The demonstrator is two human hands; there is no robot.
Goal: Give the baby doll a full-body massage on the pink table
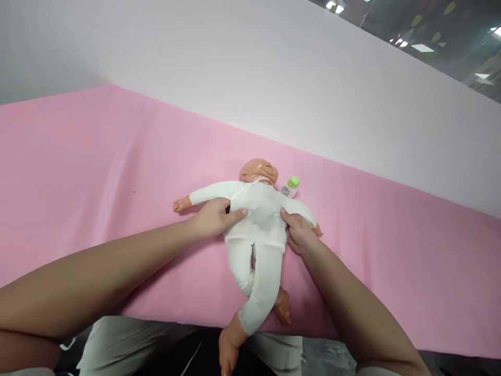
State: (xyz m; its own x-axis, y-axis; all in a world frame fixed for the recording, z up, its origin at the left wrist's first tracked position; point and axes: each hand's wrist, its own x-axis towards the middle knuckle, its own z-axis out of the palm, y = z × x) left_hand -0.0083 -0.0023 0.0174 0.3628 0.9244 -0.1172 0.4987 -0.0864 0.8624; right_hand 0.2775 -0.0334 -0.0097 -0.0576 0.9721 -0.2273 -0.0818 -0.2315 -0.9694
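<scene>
My left hand [213,218] and right hand [298,233] grip the flanks of the plastic baby doll in white knit clothes [256,219], best held evenly and gently on the pink sheet [97,172].

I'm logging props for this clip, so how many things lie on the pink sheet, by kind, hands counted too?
Baby doll in white clothes: 1
Small bottle with a green cap, beside the doll's head: 1
Hands on the doll's torso: 2, the left hand and the right hand
Total: 4, on the pink sheet
</scene>
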